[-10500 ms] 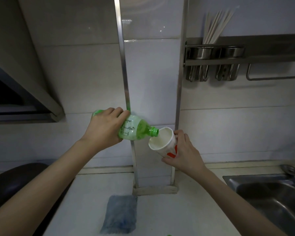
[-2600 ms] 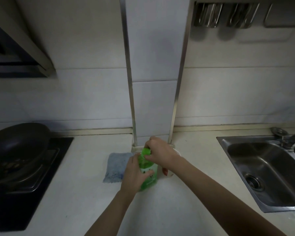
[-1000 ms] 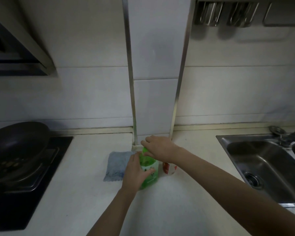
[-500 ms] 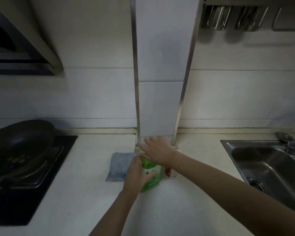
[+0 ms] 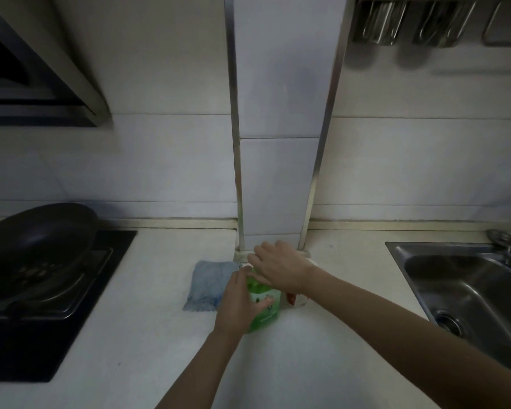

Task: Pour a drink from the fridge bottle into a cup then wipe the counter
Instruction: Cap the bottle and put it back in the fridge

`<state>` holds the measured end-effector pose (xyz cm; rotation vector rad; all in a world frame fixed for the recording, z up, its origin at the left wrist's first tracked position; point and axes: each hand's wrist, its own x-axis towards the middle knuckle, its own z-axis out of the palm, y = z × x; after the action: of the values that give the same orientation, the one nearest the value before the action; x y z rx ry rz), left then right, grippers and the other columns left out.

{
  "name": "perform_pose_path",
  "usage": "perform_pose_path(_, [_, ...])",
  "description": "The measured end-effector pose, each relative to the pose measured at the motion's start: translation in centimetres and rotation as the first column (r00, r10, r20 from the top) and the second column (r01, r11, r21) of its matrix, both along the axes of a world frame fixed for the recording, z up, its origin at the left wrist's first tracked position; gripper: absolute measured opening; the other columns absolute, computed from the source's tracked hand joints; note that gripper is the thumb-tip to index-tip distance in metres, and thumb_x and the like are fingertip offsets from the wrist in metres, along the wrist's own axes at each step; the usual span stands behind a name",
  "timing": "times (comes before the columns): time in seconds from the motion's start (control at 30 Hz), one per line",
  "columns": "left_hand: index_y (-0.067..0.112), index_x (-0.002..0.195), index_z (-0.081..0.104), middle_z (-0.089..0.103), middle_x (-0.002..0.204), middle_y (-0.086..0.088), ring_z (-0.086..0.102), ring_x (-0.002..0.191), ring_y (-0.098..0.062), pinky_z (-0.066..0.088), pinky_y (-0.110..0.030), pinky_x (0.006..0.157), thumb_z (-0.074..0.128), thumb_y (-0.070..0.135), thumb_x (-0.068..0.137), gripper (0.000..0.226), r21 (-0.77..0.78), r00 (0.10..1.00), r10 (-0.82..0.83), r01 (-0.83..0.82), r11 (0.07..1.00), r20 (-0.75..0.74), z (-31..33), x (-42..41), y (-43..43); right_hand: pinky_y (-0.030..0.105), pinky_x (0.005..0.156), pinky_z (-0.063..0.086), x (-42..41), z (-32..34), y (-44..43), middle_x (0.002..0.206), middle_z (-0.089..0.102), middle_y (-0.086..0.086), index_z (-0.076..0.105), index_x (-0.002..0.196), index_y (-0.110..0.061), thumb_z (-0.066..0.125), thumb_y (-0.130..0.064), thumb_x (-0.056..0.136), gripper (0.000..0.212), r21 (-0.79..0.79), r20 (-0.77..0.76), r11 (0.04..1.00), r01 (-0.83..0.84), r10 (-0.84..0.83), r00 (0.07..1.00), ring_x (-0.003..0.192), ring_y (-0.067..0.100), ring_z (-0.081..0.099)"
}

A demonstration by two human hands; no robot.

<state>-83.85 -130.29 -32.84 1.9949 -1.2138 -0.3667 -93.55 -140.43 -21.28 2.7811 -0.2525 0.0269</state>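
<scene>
The green plastic bottle (image 5: 264,305) stands upright on the pale counter (image 5: 160,349). My left hand (image 5: 238,302) grips its body from the left. My right hand (image 5: 278,268) covers the bottle's top, fingers curled over the cap, which is hidden. A white paper cup with red print (image 5: 294,299) stands right behind the bottle, mostly hidden by my right wrist. A blue cloth (image 5: 208,286) lies flat on the counter just left of the bottle.
A black pan (image 5: 39,240) sits on the dark hob (image 5: 42,320) at the left. A steel sink (image 5: 466,296) with a tap is at the right. A tiled pillar with metal edges (image 5: 278,172) rises behind the bottle. A utensil rack (image 5: 410,22) hangs top right.
Since the pour the bottle and cup came down onto the counter. Over the last second both hands stay on the bottle, the right hand shifting slightly on its top.
</scene>
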Motion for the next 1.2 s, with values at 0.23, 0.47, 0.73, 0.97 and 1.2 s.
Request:
perform_pose_path(0.23, [0.041,0.124,0.036,0.054,0.116,0.016,0.051,0.103,-0.001,0.037,-0.010,0.079,0.081,0.057,0.066,0.075,0.033,0.999,-0.029,0.030,0.999,-0.023,0.5,-0.7,0.1,0.025,0.045,0.026,0.6,0.1,-0.4,0.052,0.040,-0.003,0.046,0.077,-0.016,0.025,-0.042,0.102,0.042,0.011,-0.030,0.992,0.129,-0.129,0.991,0.044,0.015,0.038])
perform_pose_path(0.47, [0.027,0.135,0.041,0.055,0.121,0.013,0.053,0.108,-0.003,0.042,-0.018,0.084,0.079,0.056,0.069,0.081,0.029,1.000,-0.017,0.017,0.999,-0.006,0.5,-0.9,0.4,0.025,0.047,0.022,1.3,-1.2,1.5,0.054,0.046,-0.002,0.049,0.063,-0.018,0.029,-0.041,0.100,0.048,0.081,0.058,0.899,0.431,-0.436,0.898,0.047,0.015,0.042])
perform_pose_path(0.73, [0.020,0.128,0.044,0.053,0.120,0.005,0.057,0.108,-0.015,0.048,-0.027,0.086,0.086,0.035,0.070,0.074,0.066,0.997,-0.042,0.046,0.997,-0.062,2.4,-1.3,-0.2,0.033,0.062,0.044,-2.8,-3.3,0.9,0.084,0.063,0.004,0.053,0.109,-0.027,0.032,-0.055,0.098,0.037,0.714,0.184,0.620,0.324,-0.613,0.768,0.071,0.022,0.059])
perform_pose_path(0.97, [0.028,0.129,0.046,0.062,0.119,0.009,0.059,0.109,-0.014,0.052,-0.039,0.095,0.093,0.037,0.053,0.090,0.073,0.960,0.064,-0.046,0.996,-0.272,1.7,-0.9,0.8,0.032,0.059,0.048,-6.8,-6.2,0.6,0.088,0.060,0.013,0.054,0.094,-0.011,0.033,-0.034,0.102,0.032,0.982,-0.123,-0.009,0.188,-0.787,0.604,0.074,0.024,0.058])
perform_pose_path(1.2, [0.024,0.125,0.045,0.062,0.117,0.002,0.060,0.108,-0.018,0.051,-0.040,0.095,0.095,0.026,0.054,0.087,0.083,0.939,0.063,-0.037,0.996,-0.338,2.2,-0.8,0.6,0.035,0.067,0.046,-7.8,-7.3,1.2,0.090,0.061,0.011,0.050,0.088,-0.013,0.042,-0.020,0.095,0.013,0.978,-0.153,-0.021,0.208,-0.752,0.641,0.077,0.022,0.055])
